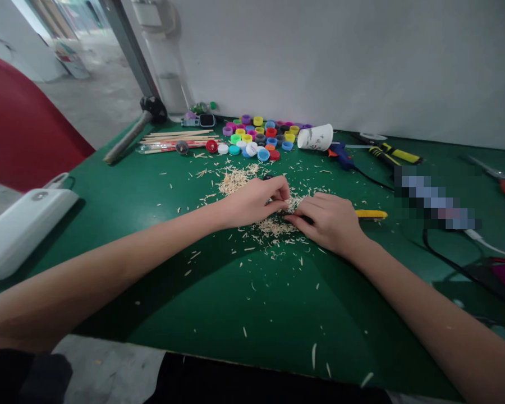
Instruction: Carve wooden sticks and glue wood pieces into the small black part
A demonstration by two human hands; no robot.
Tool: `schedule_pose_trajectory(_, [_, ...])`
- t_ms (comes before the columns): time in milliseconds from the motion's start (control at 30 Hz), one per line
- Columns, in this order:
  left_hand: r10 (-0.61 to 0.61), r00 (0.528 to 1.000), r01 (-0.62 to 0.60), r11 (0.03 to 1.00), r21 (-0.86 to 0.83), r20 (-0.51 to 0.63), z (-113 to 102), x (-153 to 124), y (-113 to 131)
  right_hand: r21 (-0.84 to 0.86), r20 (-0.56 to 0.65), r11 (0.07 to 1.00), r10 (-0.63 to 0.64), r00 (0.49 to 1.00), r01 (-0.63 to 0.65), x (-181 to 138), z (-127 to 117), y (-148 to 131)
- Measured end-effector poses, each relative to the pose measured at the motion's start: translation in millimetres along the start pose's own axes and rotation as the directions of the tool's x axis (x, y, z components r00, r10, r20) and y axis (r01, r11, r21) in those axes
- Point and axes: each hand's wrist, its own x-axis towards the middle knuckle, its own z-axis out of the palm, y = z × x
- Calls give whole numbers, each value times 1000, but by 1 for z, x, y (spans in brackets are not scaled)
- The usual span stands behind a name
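My left hand (261, 199) is bent over a heap of pale wood shavings (273, 227), its thumb and fingers drawn together. Facing it from the right, my right hand (330, 221) is closed too, fingertips low in the shavings and almost meeting those of the left. Whatever the fingertips pinch is too small and covered to make out. A small dark thing (269, 177) shows partly behind my left hand. Beyond that hand lies a second pile of shavings (233, 181). A yellow handle-like piece (371, 214) sticks out past my right wrist, its other end hidden.
Colourful bottle caps (252, 149), wooden sticks (180, 136) and a tipped paper cup (315, 137) line the back of the green table (235, 314). A hammer (130, 134) and white box (29, 230) lie left; a blue glue gun (340, 156), cables and yellow-black tools (399, 153) lie right.
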Motion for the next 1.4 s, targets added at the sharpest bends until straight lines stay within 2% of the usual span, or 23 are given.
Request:
schedule_pose_trajectory(233, [-47, 999, 48, 998, -43, 23, -2, 2, -3, 1, 3, 1000, 0, 1000, 0, -1, -1, 0])
schedule_pose_trajectory(500, [19, 1000, -20, 1000, -23, -11, -4, 3, -3, -7, -6, 1000, -1, 1000, 1, -1, 0, 0])
schedule_pose_trajectory(767, [5, 1000, -4, 998, -59, 26, -6, 4, -4, 2, 11, 1000, -13, 1000, 13, 0, -2, -1])
schedule_pose_trajectory(1400, [-18, 1000, 20, 994, -111, 13, -3, 5, -3, 1, 38, 1000, 4, 999, -4, 1, 0, -1])
